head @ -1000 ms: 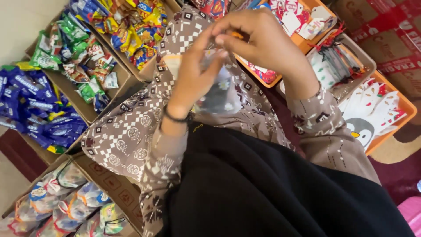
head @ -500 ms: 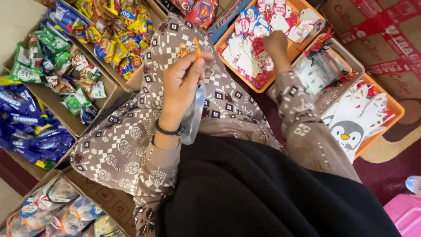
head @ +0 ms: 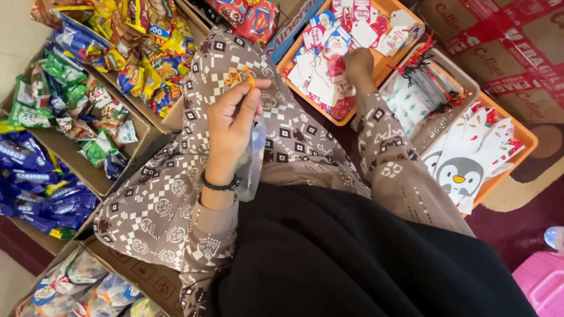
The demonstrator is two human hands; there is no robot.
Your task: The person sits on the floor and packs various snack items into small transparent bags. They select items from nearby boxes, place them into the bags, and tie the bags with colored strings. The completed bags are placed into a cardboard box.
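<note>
Since a moment ago the right hand (head: 358, 61) has settled deeper among the paper tags (head: 329, 64), while the left hand (head: 232, 126) stays raised over the lap.

Two hands show, both the person's own. Left fingers pinch one orange twist tie (head: 244, 74) at the fingertips and grip one clear plastic bag (head: 252, 161), which hangs below the palm with its long axis running nearly straight down toward the black cloth (head: 352, 258). Right hand is curled down onto the tags in one orange tray (head: 385, 64); whether it holds one cannot be told. A second orange tray (head: 523, 138) carries penguin-printed bags (head: 464, 170). On the left stand three open cardboard boxes of snack packets (head: 88, 88), on a floor with dark red carpet (head: 523, 223).
</note>
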